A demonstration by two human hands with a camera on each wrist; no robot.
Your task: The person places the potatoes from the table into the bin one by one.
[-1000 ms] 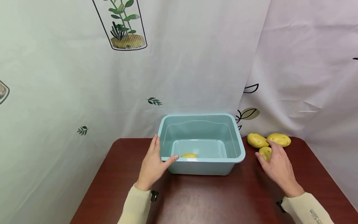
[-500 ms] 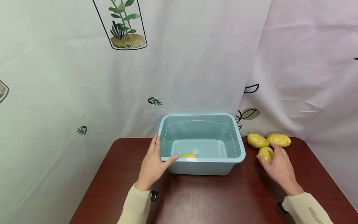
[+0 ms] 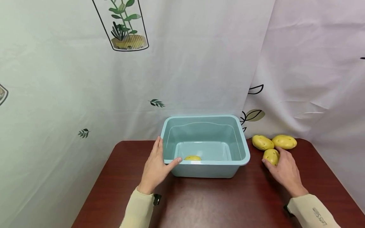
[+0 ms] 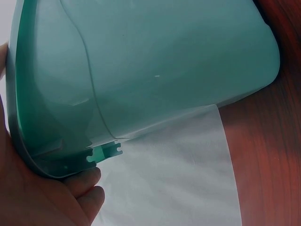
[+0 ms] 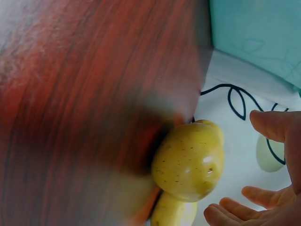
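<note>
A light blue plastic basin stands at the back of the table. One yellow potato lies inside it, partly hidden by the front rim. My left hand rests on the basin's front left corner, its fingers along the left side and thumb over the front rim. At the right, my right hand spreads around the nearest potato. The right wrist view shows a gap between that potato and the fingers. Two more potatoes, one on the left and one on the right, lie just behind.
The dark red wooden table reaches toward me, with rounded back corners. A pale printed curtain hangs right behind the basin and the potatoes.
My right hand has shifted slightly to the right, and its fingers uncover more of the nearest potato. My left hand and the basin have stayed where they were.
</note>
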